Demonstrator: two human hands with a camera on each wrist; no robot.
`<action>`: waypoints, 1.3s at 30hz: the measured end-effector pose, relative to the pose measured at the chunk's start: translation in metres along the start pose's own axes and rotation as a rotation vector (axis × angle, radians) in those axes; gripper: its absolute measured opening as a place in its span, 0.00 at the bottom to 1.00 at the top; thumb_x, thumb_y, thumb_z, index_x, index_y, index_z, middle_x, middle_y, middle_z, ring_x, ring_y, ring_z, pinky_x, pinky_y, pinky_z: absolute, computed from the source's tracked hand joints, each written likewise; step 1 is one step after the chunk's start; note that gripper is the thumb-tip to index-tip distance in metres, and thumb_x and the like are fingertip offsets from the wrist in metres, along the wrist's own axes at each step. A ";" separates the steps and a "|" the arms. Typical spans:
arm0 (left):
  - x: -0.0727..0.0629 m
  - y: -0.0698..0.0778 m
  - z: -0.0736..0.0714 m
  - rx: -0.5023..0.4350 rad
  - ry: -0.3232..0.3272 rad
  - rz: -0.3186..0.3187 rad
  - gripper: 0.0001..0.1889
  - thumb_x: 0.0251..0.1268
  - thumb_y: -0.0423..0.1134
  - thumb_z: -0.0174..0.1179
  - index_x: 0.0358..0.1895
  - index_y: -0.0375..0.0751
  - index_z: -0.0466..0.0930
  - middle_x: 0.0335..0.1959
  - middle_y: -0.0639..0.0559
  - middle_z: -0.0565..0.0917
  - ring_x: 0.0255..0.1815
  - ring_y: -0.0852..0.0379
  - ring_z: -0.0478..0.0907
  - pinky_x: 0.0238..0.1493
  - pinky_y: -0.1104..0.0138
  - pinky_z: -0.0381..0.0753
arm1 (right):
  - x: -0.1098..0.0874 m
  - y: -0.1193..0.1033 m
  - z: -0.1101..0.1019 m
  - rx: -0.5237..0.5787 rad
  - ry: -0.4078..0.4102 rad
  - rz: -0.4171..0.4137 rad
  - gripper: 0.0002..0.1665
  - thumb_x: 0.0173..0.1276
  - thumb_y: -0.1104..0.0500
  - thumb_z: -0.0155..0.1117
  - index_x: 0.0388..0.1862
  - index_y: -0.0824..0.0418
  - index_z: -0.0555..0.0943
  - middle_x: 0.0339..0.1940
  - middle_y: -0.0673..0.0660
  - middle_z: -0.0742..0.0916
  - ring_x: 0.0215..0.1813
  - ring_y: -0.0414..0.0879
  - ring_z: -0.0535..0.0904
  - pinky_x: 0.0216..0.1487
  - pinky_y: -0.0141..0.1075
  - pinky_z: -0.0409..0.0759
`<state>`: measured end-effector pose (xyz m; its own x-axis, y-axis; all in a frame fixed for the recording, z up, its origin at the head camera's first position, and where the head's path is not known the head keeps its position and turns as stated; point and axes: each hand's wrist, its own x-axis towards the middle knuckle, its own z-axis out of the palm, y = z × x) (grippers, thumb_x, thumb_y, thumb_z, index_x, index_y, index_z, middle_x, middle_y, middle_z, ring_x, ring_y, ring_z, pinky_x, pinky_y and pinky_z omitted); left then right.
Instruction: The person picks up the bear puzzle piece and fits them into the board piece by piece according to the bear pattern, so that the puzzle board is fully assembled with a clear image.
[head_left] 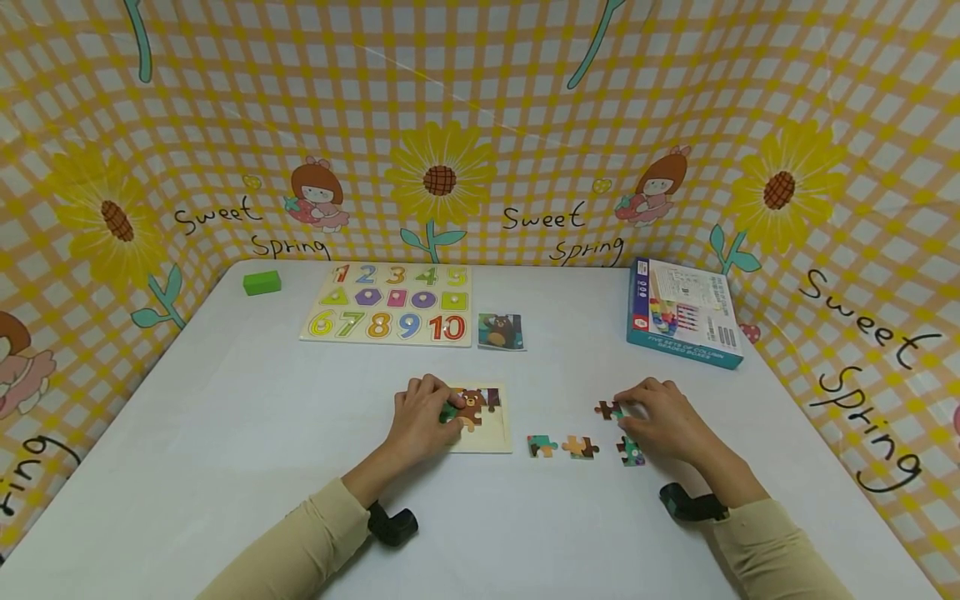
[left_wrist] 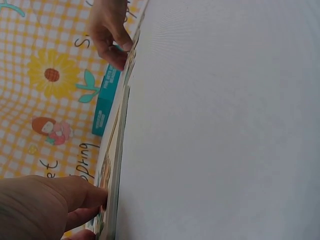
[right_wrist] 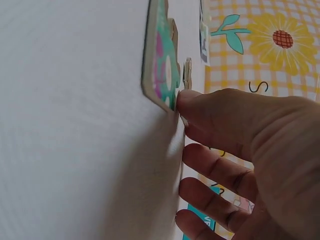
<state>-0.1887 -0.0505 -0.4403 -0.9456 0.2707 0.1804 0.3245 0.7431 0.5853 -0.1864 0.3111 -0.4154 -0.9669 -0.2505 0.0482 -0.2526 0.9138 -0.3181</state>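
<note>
Left grip [head_left: 423, 418] parted (on puzzle [head_left: 471, 405]), right grip [head_left: 662, 418] pinching piece [head_left: 607, 410]

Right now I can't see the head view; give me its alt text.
A person's left hand touches a partly filled bear puzzle tray; the right hand pinches a loose piece, three more nearby. Behind on the white table: green block, number board, bear card, box.

The left hand [head_left: 424, 419] hides part of the puzzle board [head_left: 492, 437], perhaps most of its left side

There are 2 hands [head_left: 422, 419] [head_left: 667, 422], 4 loose pieces [head_left: 540, 447] and (1 each) tray [head_left: 496, 437], board [head_left: 386, 311], card [head_left: 501, 332], box [head_left: 686, 312], block [head_left: 262, 284].
</note>
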 end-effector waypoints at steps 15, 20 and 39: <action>0.000 -0.001 0.002 0.008 -0.010 -0.010 0.07 0.53 0.39 0.63 0.36 0.48 0.82 0.44 0.50 0.73 0.48 0.50 0.64 0.51 0.51 0.60 | 0.000 0.006 0.004 -0.010 0.046 -0.040 0.15 0.57 0.58 0.68 0.44 0.61 0.84 0.42 0.60 0.82 0.45 0.54 0.72 0.43 0.44 0.68; 0.000 -0.001 0.002 0.010 -0.009 -0.012 0.07 0.53 0.39 0.63 0.36 0.47 0.82 0.44 0.50 0.73 0.48 0.51 0.64 0.52 0.51 0.60 | 0.000 0.003 0.003 -0.002 0.052 -0.039 0.15 0.58 0.57 0.68 0.43 0.60 0.84 0.42 0.59 0.83 0.47 0.55 0.71 0.45 0.47 0.69; 0.001 -0.003 0.003 0.010 0.009 -0.007 0.06 0.53 0.39 0.64 0.35 0.48 0.81 0.43 0.50 0.73 0.46 0.51 0.63 0.49 0.52 0.60 | 0.017 -0.068 0.020 0.023 0.081 -0.158 0.14 0.55 0.55 0.71 0.41 0.58 0.85 0.41 0.55 0.84 0.47 0.51 0.71 0.48 0.48 0.70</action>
<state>-0.1904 -0.0504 -0.4438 -0.9481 0.2596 0.1837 0.3178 0.7511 0.5786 -0.1849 0.2383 -0.4122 -0.9153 -0.3625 0.1754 -0.4013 0.8574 -0.3223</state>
